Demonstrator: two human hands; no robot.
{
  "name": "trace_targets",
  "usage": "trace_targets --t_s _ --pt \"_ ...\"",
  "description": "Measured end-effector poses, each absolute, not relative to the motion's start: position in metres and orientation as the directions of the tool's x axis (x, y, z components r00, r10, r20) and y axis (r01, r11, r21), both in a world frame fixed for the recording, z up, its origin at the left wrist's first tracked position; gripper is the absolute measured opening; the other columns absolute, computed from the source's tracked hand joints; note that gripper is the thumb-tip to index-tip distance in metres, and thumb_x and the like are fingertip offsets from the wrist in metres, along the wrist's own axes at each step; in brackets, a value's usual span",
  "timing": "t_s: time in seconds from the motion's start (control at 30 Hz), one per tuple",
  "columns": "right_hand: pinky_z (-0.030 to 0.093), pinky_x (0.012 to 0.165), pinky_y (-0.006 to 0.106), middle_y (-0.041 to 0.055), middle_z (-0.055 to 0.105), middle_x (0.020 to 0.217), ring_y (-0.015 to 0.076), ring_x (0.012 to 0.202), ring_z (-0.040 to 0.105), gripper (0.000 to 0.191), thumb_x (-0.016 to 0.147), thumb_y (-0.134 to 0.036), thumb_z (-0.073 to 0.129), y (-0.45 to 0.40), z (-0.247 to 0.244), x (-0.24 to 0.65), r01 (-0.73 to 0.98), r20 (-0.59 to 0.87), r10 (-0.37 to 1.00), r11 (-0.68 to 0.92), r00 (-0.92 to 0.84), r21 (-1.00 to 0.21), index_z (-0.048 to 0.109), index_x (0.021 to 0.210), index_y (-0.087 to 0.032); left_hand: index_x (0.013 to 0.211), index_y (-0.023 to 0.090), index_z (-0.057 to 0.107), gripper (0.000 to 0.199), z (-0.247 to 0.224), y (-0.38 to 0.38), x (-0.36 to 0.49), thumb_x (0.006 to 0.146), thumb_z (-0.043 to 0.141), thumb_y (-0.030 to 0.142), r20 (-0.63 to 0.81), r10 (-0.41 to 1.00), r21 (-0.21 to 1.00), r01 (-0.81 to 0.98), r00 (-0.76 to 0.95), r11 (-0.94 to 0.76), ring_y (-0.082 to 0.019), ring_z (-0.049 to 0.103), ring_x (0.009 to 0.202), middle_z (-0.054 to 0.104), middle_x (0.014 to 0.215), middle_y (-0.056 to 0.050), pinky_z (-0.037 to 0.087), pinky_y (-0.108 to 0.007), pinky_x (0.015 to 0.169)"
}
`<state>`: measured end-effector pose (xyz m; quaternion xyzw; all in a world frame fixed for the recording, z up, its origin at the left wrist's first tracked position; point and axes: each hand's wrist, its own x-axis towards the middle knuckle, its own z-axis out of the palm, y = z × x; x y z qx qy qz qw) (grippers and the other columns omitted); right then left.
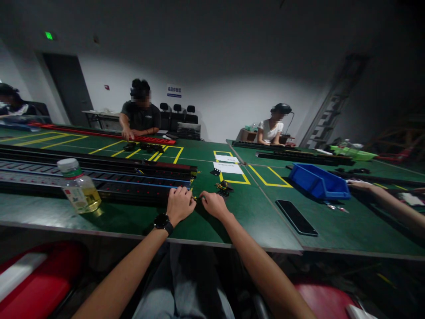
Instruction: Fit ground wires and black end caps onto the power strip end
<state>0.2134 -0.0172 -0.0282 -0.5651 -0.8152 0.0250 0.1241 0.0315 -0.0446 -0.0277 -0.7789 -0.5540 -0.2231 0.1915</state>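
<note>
My left hand, with a black watch on its wrist, is closed at the right end of a long black rail on the green table. Between its fingertips and my right hand is a small yellow-and-black piece, too small to make out well. My right hand has its fingers curled together near that piece; what they grip is hidden. Just beyond my right hand lies a small heap of black parts with yellow wire. Yellow wiring hangs from the rail end above my left hand.
A drink bottle stands on the left. Paper labels lie ahead. A phone and a blue bin are on the right, where another person's arm reaches in. People sit across the table.
</note>
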Motion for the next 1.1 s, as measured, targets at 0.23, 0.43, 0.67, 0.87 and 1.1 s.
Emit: trace_targets --t_s 0.23,0.43,0.67,0.87,1.1 --pt "0.049 0.084 0.029 0.0047 0.08 0.113 0.0242 0.104 0.075 0.028 0.104 -0.028 0.049 -0.018 -0.03 0.212 0.916 0.187 0.927 0.357 -0.324 -0.182 0.071 0.122 -0.03 0.089 0.019 0.071 0.015 -0.03 -0.044 0.03 0.091 0.059 0.027 0.568 0.773 -0.033 0.946 0.282 -0.322 -0.031 0.061 0.098 0.07 0.096 -0.012 0.037 -0.047 0.084" --pt "0.048 0.081 0.029 0.0056 0.077 0.121 0.0237 0.106 0.073 0.032 0.107 -0.029 0.047 -0.009 -0.016 0.228 0.944 0.258 0.946 0.255 -0.198 -0.208 0.062 0.135 -0.03 0.088 0.019 0.07 0.014 -0.028 -0.047 0.03 0.092 0.059 0.026 0.555 0.781 -0.027 0.946 0.284 -0.324 -0.029 0.061 0.099 0.07 0.097 -0.011 0.036 -0.047 0.085" --pt "0.048 0.085 0.029 0.0118 0.074 0.124 0.0255 0.112 0.069 0.033 0.104 -0.019 0.047 0.006 -0.005 0.278 0.974 0.255 0.963 0.135 -0.085 -0.184 0.069 0.128 -0.022 0.088 0.019 0.069 0.014 -0.029 -0.047 0.029 0.093 0.058 0.026 0.569 0.772 -0.025 0.944 0.285 -0.33 -0.028 0.06 0.096 0.07 0.095 -0.009 0.037 -0.047 0.085" --pt "0.046 0.094 0.028 0.0131 0.073 0.121 0.0242 0.114 0.066 0.039 0.1 -0.012 0.046 0.002 -0.017 0.299 0.974 0.225 0.964 0.174 -0.139 -0.147 0.076 0.125 -0.019 0.086 0.019 0.069 0.013 -0.029 -0.047 0.03 0.092 0.059 0.025 0.572 0.771 -0.012 0.943 0.28 -0.333 -0.028 0.061 0.095 0.071 0.095 -0.01 0.037 -0.047 0.084" --pt "0.047 0.083 0.029 0.0124 0.078 0.111 0.0253 0.102 0.072 0.028 0.095 -0.016 0.056 0.002 -0.016 0.311 0.973 0.203 0.972 0.154 -0.118 -0.174 0.079 0.11 -0.019 0.086 0.02 0.069 0.013 -0.029 -0.047 0.03 0.092 0.058 0.025 0.57 0.773 -0.008 0.942 0.279 -0.334 -0.028 0.061 0.095 0.072 0.095 -0.011 0.037 -0.047 0.084"
